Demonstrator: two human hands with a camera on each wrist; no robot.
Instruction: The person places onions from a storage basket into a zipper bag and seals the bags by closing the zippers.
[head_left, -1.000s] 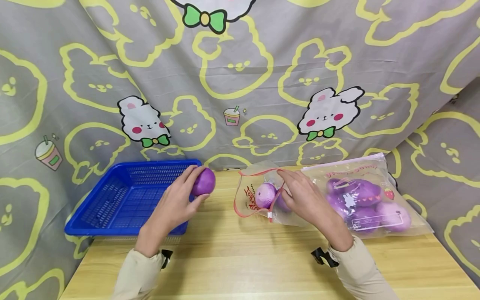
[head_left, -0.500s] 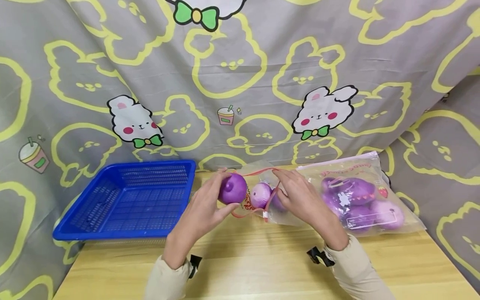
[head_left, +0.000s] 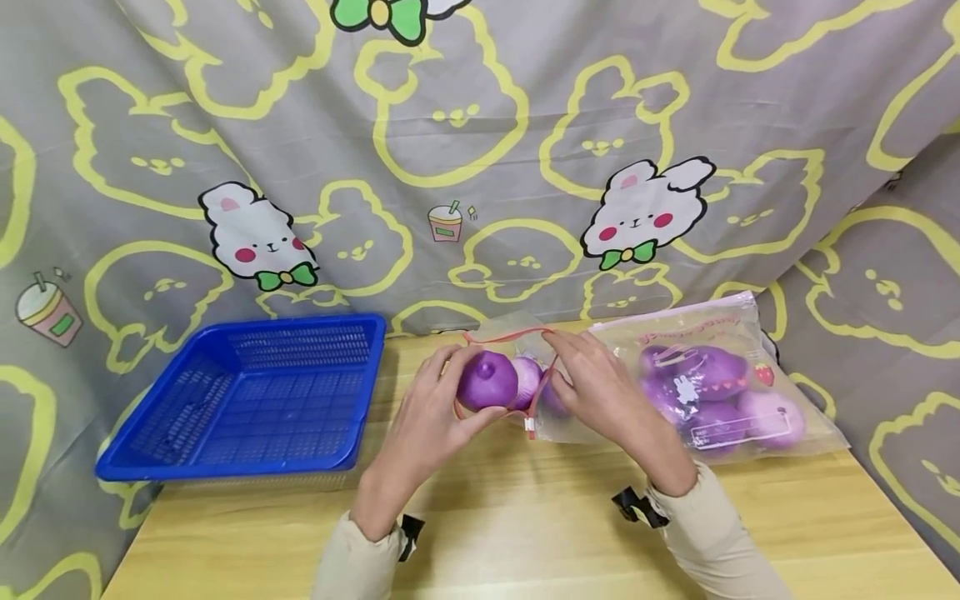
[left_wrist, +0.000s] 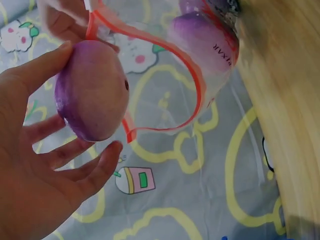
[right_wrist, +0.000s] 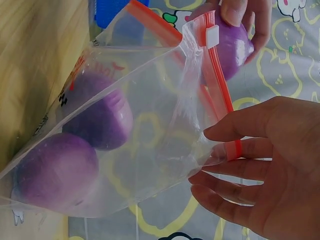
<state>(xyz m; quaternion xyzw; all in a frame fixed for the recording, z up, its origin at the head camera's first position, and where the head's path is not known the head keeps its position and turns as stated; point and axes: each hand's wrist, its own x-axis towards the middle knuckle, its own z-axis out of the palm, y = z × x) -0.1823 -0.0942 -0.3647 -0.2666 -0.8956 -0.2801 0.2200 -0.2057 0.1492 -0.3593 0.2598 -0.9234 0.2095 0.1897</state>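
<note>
My left hand (head_left: 467,390) grips a purple onion (head_left: 487,379) at the open mouth of a clear zip bag (head_left: 551,421) with a red zipper rim (head_left: 510,334). In the left wrist view the purple onion (left_wrist: 92,97) sits between thumb and fingers, just in front of the red rim (left_wrist: 196,85). My right hand (head_left: 573,368) pinches the bag's rim and holds the mouth open. The right wrist view shows my right hand (right_wrist: 222,150) on the zipper strip, and two purple onions (right_wrist: 100,112) lie inside the bag.
A blue plastic basket (head_left: 247,400) stands at the left on the wooden table (head_left: 525,533). A second clear bag (head_left: 712,392) full of purple things lies at the right. A grey curtain with a rabbit print hangs behind.
My left hand has carried the purple onion rightwards from beside the blue basket to the bag's mouth. My right hand has stayed on the bag's rim.
</note>
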